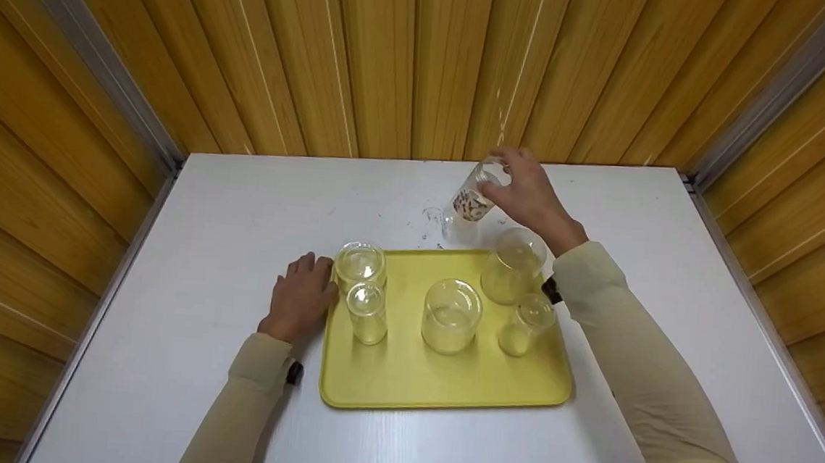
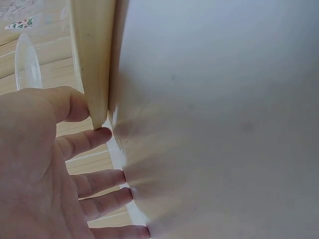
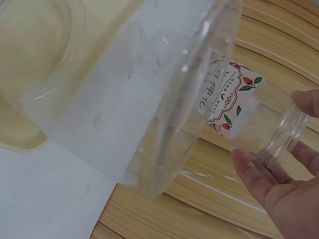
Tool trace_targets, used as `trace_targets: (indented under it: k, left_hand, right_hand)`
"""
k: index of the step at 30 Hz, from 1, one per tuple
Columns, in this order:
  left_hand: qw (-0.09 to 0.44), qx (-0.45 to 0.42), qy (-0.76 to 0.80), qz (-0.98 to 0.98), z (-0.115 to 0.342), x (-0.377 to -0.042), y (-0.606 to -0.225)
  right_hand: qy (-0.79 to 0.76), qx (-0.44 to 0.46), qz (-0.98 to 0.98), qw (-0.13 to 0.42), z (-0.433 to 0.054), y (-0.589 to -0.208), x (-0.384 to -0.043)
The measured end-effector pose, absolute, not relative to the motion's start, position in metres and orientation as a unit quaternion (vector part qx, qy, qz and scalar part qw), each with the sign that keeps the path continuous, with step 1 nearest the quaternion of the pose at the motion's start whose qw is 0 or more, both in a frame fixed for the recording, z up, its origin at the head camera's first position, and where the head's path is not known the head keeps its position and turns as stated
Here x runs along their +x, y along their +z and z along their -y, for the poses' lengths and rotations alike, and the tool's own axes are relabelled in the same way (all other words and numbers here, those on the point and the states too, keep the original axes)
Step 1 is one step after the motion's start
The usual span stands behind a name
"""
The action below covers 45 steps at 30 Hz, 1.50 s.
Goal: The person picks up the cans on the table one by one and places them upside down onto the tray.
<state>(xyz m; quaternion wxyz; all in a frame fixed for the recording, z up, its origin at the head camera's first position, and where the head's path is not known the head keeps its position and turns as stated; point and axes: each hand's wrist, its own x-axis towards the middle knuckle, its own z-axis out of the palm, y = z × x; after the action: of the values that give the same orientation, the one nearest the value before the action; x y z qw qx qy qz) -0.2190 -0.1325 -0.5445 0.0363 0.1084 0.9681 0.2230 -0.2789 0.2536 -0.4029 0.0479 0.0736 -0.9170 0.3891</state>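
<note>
My right hand [image 1: 528, 192] grips a clear jar [image 3: 264, 119] round its threaded neck. In the head view the jar leans, its neck up to the right and its base low over the white table behind the tray. A label with red flowers, green leaves and printed characters [image 3: 232, 99] wraps its side. My left hand [image 1: 299, 292] rests at the left edge of a yellow tray [image 1: 437, 397]. In the left wrist view its thumb and index finger touch the tray's edge, while the other fingers extend with their tips on the tabletop.
Several clear glass containers stand on the tray: a wide one [image 1: 452, 325] in the middle, a large one [image 1: 511, 275] and a small one [image 1: 522, 330] at right, two more at left. Small dark marks [image 1: 432, 215] dot the white table [image 1: 262, 206]. Wood-patterned walls [image 1: 373, 62] surround it.
</note>
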Motion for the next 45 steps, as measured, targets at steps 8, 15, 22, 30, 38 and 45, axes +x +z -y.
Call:
trace_targets:
  k: [8, 15, 22, 30, 38, 45]
  left_hand:
    - [0.041, 0.101, 0.225, -0.968, 0.132, -0.219, -0.545]
    - [0.050, 0.098, 0.222, -0.969, 0.133, -0.220, -0.547]
    - [0.051, 0.096, 0.221, -0.969, 0.133, -0.220, -0.546]
    - [0.040, 0.106, 0.217, -0.969, 0.134, -0.220, -0.547]
    - [0.033, 0.113, 0.220, -0.968, 0.135, -0.221, -0.548]
    - [0.038, 0.112, 0.217, -0.969, 0.135, -0.222, -0.549]
  right_hand:
    - [0.399, 0.080, 0.911, 0.069, -0.254, -0.398, -0.275]
    - [0.416, 0.088, 0.901, 0.082, -0.257, -0.396, -0.273]
    - [0.444, 0.087, 0.888, 0.086, -0.261, -0.391, -0.270]
    - [0.463, 0.081, 0.878, 0.090, -0.263, -0.385, -0.263]
    - [0.467, 0.079, 0.875, 0.099, -0.262, -0.381, -0.256]
    - [0.483, 0.070, 0.866, 0.105, -0.263, -0.382, -0.250]
